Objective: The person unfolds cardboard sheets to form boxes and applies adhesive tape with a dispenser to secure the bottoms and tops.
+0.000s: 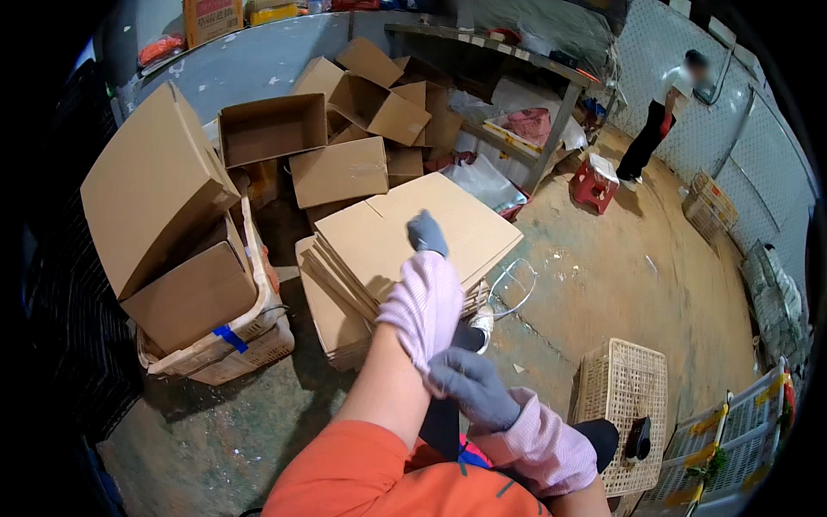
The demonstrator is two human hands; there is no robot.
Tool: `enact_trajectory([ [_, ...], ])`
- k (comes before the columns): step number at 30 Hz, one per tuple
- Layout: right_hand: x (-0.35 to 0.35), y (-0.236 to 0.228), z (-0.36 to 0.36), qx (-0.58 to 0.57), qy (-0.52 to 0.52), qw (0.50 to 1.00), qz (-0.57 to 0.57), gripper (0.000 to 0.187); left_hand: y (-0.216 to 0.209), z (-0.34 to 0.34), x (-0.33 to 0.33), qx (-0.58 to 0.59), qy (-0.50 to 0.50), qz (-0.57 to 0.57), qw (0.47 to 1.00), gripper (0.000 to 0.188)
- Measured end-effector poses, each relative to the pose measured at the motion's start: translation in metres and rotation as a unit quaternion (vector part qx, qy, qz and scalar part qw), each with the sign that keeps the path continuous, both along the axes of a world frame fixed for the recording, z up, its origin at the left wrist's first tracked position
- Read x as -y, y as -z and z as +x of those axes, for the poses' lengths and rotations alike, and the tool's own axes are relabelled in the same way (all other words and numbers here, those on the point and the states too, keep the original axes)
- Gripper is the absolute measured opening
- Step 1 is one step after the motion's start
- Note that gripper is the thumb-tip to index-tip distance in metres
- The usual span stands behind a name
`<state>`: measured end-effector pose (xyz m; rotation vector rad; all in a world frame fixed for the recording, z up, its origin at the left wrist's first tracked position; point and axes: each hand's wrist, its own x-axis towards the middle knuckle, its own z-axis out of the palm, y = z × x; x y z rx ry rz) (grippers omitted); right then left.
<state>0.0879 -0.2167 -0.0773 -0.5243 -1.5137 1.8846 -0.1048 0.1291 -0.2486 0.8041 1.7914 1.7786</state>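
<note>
Both my hands wear grey gloves, and pink sleeve covers wrap my forearms. My left hand point(425, 234) is stretched forward with its fingers curled into a fist, above a stack of flat cardboard sheets point(448, 207). My right hand point(472, 388) is closed on the lower edge of the pink sleeve cover point(424, 306) on my left forearm. That cover is bunched in folds between wrist and mid-forearm. Bare skin shows between it and my orange sleeve point(345, 465).
A crate point(211, 366) holding folded cardboard point(155, 189) stands at left. Open cardboard boxes point(340, 172) are piled at the back beside a table point(500, 50). A beige basket point(620, 405) carries a black object point(637, 439). Another person point(659, 116) stands far right near a red stool point(594, 185).
</note>
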Motion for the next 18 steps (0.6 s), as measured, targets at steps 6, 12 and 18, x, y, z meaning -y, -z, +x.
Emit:
enact_trajectory([
  [6,0.014,0.019,0.041,0.062,0.006,0.993,-0.099,0.025,0.002,-0.010,0.033,0.466,-0.053,0.123,0.874,0.017],
  [12,-0.014,0.053,0.125,0.124,0.271,0.947,-0.117,0.016,0.026,-0.154,0.155,0.272,0.206,0.097,0.935,0.014],
  [18,-0.032,0.089,0.226,0.062,0.423,0.885,-0.186,0.013,0.044,-0.036,0.235,0.257,0.252,-0.220,0.907,0.027],
])
